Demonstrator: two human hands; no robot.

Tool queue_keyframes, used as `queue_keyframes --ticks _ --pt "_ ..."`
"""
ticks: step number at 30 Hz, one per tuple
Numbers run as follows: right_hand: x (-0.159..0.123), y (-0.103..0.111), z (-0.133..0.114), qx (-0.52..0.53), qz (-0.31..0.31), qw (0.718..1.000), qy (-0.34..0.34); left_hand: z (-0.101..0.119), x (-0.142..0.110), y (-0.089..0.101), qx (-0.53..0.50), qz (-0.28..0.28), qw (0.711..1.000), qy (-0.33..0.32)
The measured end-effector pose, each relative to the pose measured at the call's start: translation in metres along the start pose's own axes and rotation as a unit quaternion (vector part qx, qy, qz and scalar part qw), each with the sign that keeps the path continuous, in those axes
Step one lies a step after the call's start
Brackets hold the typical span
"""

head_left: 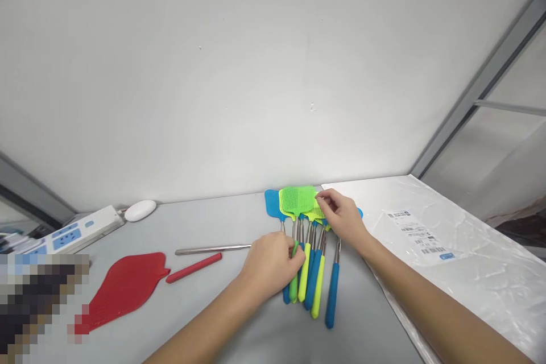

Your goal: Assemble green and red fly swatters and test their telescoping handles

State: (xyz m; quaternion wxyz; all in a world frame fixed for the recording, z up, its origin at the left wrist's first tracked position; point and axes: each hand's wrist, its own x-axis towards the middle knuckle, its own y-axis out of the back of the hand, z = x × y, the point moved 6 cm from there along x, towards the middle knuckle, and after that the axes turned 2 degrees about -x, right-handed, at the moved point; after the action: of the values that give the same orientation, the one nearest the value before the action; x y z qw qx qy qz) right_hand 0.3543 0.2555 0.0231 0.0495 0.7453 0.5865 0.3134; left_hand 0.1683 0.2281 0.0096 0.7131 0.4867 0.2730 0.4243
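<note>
Several telescopic fly swatters lie bunched together, blue, green and yellow, their heads toward the wall. A bright green fly swatter [297, 200] is on top of the pile. My left hand [273, 261] is closed around the top of its green handle. At the right corner of its head, my right hand [341, 216] pinches with thumb and forefinger. Beneath are yellow-green swatters with a yellow handle [305, 273] and others with blue ones. One blue handle [332, 296] lies a little apart at the right, its head partly hidden behind my right hand.
On the left lie a red swatter head [132, 284], a loose red handle [194, 268] and a metal rod [213, 249]. Behind them are a power strip [85, 230] and a white mouse [140, 210]. A plastic-wrapped white package with a label [420, 233] covers the right side.
</note>
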Motion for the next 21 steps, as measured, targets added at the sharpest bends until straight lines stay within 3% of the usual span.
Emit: queue_keyframes --ticks 10,21 --pt "-0.002 -0.002 -0.003 -0.036 -0.014 0.999 0.024 0.005 -0.002 -0.002 0.003 0.02 0.999 -0.03" --pt "0.001 0.007 0.002 -0.037 0.032 0.999 0.005 0.009 -0.002 0.0 0.002 0.045 0.996 -0.077"
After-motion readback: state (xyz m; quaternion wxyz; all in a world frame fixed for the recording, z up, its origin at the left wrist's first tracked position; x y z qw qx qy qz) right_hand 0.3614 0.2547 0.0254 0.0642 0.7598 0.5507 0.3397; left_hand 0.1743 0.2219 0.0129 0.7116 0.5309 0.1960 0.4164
